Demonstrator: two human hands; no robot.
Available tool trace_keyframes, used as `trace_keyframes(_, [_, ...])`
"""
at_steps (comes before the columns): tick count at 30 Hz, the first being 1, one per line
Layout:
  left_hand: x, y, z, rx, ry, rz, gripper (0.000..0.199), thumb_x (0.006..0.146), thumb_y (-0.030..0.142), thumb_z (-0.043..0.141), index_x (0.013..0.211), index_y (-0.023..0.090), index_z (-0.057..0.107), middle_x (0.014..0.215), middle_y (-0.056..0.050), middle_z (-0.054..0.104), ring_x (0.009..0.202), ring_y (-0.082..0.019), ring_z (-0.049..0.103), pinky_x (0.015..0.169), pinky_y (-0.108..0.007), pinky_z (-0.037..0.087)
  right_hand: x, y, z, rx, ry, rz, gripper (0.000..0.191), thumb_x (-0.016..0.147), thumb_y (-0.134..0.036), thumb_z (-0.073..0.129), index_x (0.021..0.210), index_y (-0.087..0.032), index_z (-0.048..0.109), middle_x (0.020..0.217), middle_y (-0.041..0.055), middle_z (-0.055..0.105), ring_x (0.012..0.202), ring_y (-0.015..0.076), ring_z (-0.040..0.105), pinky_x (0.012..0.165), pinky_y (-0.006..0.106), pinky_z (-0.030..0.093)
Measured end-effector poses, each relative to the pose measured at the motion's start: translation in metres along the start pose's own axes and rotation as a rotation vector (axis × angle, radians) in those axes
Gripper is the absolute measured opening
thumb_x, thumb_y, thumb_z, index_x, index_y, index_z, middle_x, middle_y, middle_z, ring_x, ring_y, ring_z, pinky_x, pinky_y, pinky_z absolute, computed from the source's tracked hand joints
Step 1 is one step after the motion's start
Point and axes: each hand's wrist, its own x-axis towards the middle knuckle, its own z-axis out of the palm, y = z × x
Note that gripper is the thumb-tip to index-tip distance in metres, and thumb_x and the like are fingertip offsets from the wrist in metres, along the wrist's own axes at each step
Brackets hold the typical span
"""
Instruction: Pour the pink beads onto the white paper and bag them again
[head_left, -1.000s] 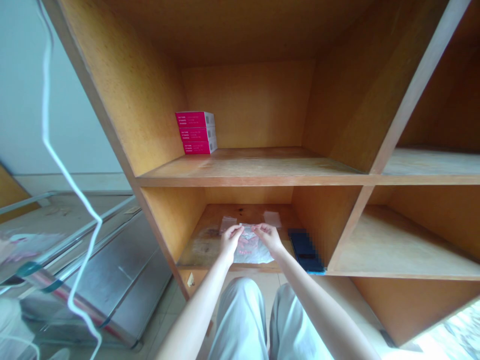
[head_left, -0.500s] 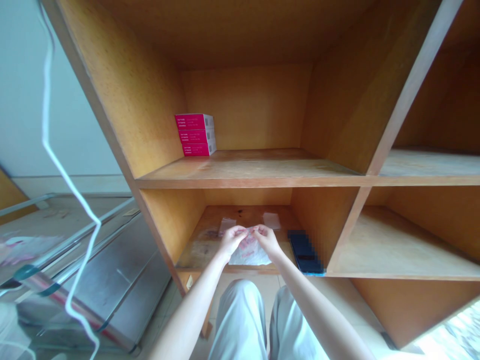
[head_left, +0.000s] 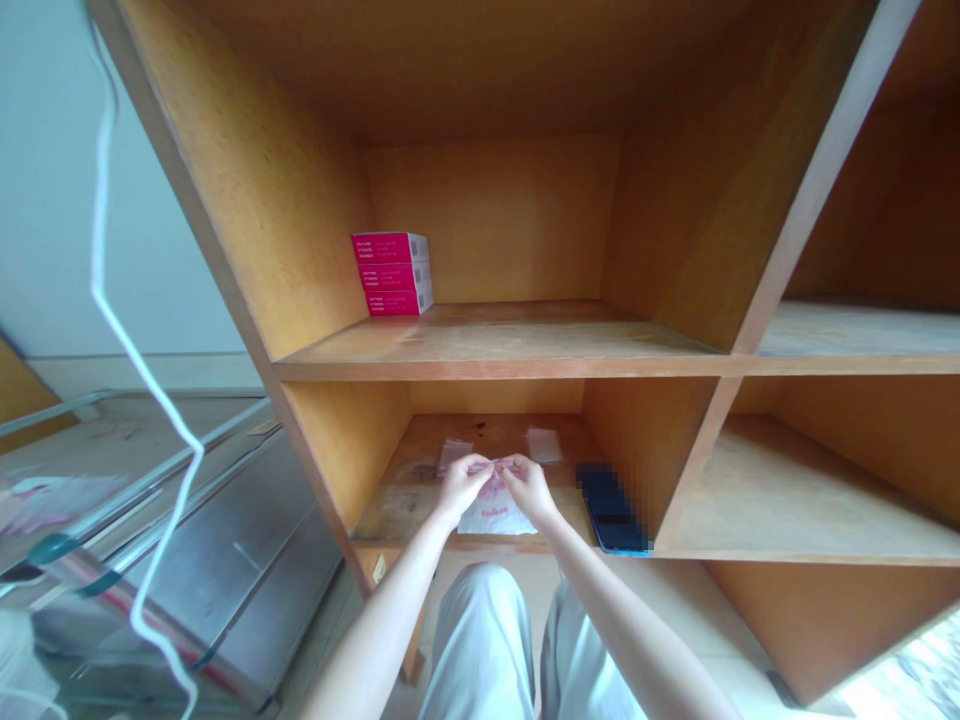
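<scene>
Both hands meet over the lower shelf, fingertips pinched close together. My left hand [head_left: 466, 486] and my right hand [head_left: 527, 484] hold something small and thin between them, too small to make out. Beneath them a white plastic bag with red print [head_left: 495, 515] lies flat near the shelf's front edge. Behind my left hand is a small stack of clear packets [head_left: 454, 452]. A pale, flat square packet [head_left: 544, 445] lies behind my right hand. To the right rests a dark phone-like object [head_left: 615, 510], partly blurred.
Three pink boxes [head_left: 391, 274] are stacked on the upper shelf [head_left: 510, 335] at left. A metal trolley [head_left: 247, 530] and a white cable [head_left: 150, 390] are at the left. A wooden divider [head_left: 697, 470] bounds the right side.
My right hand has shifted slightly left, and the fingertips of both hands are closer together. More of the bag's printed front shows below them.
</scene>
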Motion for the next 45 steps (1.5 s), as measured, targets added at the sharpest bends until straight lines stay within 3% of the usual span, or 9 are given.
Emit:
trace_keyframes(10, [0.000,0.004,-0.014,-0.015,-0.138,-0.084,0.029,0.065,0.041,0.063,0.074,0.014,0.065,0.067,-0.006,0.067,0.062,-0.016,0.061,0.048,-0.021,0.039,0.001,-0.003,-0.011,0.021,-0.105,0.032,0.024,0.070,-0.038,0.056,0.073,-0.014,0.062,0.069,0.0060,0.066,0.062,0.0167,0.060,0.059,0.026,0.046])
trace_keyframes(21, [0.001,0.015,-0.025,0.050,-0.277,-0.104,0.026,0.065,0.038,0.064,0.074,0.014,0.068,0.069,-0.007,0.069,0.066,-0.018,0.063,0.055,-0.025,0.043,-0.005,-0.017,-0.022,0.043,-0.162,0.156,0.035,0.065,-0.048,0.060,0.069,-0.014,0.063,0.065,0.0063,0.067,0.057,0.0171,0.060,0.054,0.027,0.045])
trace_keyframes(29, [0.000,0.014,-0.036,0.107,-0.305,-0.086,0.026,0.062,0.038,0.066,0.072,0.014,0.070,0.069,-0.008,0.070,0.061,-0.017,0.061,0.056,-0.026,0.043,-0.010,-0.026,-0.031,0.035,-0.342,0.174,0.041,0.070,-0.049,0.056,0.082,-0.013,0.068,0.079,0.0102,0.069,0.070,0.0221,0.064,0.061,0.031,0.047])
trace_keyframes(36, [-0.005,0.003,-0.039,0.147,-0.138,-0.006,0.026,0.059,0.040,0.068,0.063,0.015,0.066,0.063,-0.004,0.067,0.061,-0.017,0.059,0.061,-0.027,0.043,-0.014,-0.034,-0.030,0.043,-0.370,0.192,0.047,0.067,-0.054,0.057,0.086,-0.013,0.069,0.084,0.0106,0.069,0.079,0.0233,0.064,0.071,0.034,0.048])
trace_keyframes(39, [-0.010,-0.003,-0.036,0.099,-0.009,0.047,0.028,0.066,0.043,0.062,0.064,0.015,0.063,0.067,-0.005,0.066,0.066,-0.017,0.060,0.065,-0.028,0.045,-0.013,-0.030,-0.030,0.074,-0.294,0.191,0.048,0.068,-0.054,0.056,0.089,-0.013,0.068,0.082,0.0109,0.069,0.076,0.0231,0.064,0.069,0.034,0.048])
trace_keyframes(45, [-0.030,-0.014,-0.018,0.080,0.212,0.210,0.025,0.072,0.037,0.057,0.087,0.018,0.051,0.092,-0.009,0.064,0.088,-0.019,0.060,0.083,-0.035,0.043,-0.011,-0.023,-0.024,0.091,-0.095,0.076,0.045,0.069,-0.053,0.056,0.091,-0.016,0.068,0.083,0.0075,0.069,0.074,0.0224,0.063,0.066,0.033,0.049])
